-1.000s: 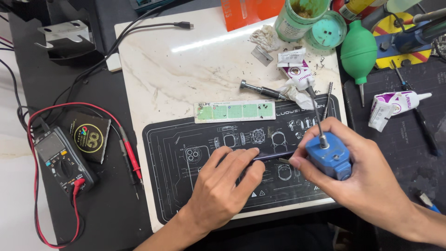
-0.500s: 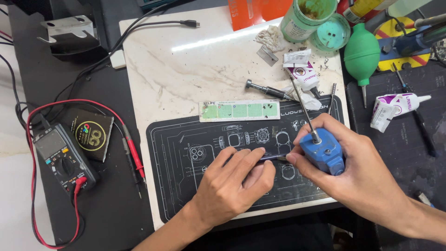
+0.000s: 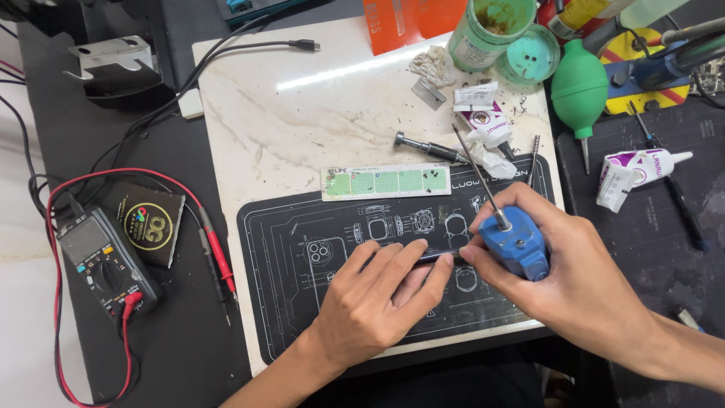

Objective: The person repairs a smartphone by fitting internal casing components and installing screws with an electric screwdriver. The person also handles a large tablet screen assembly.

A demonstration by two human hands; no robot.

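Observation:
My left hand [image 3: 377, 298] rests on a black printed work mat [image 3: 294, 317] and pinches a thin dark flat part [image 3: 439, 254] held edge-on between its fingertips. My right hand [image 3: 581, 283] grips a blue tool [image 3: 519, 248] with a long metal rod pointing up and away. Its thumb and forefinger meet the right end of the thin part. The two hands touch at the fingertips over the mat's right half. What lies under the hands is hidden.
The mat lies on a marble slab [image 3: 302, 113] with a green screw-sorting strip [image 3: 385, 182], a screwdriver [image 3: 427, 146] and crumpled tissue. A multimeter [image 3: 102, 261] with red leads sits left. A green jar [image 3: 489, 30], green blower [image 3: 579, 91] and glue tube [image 3: 638, 170] stand right.
My hands stay joined on the thin part. The right hand with the blue tool has edged slightly left toward the left hand's fingertips.

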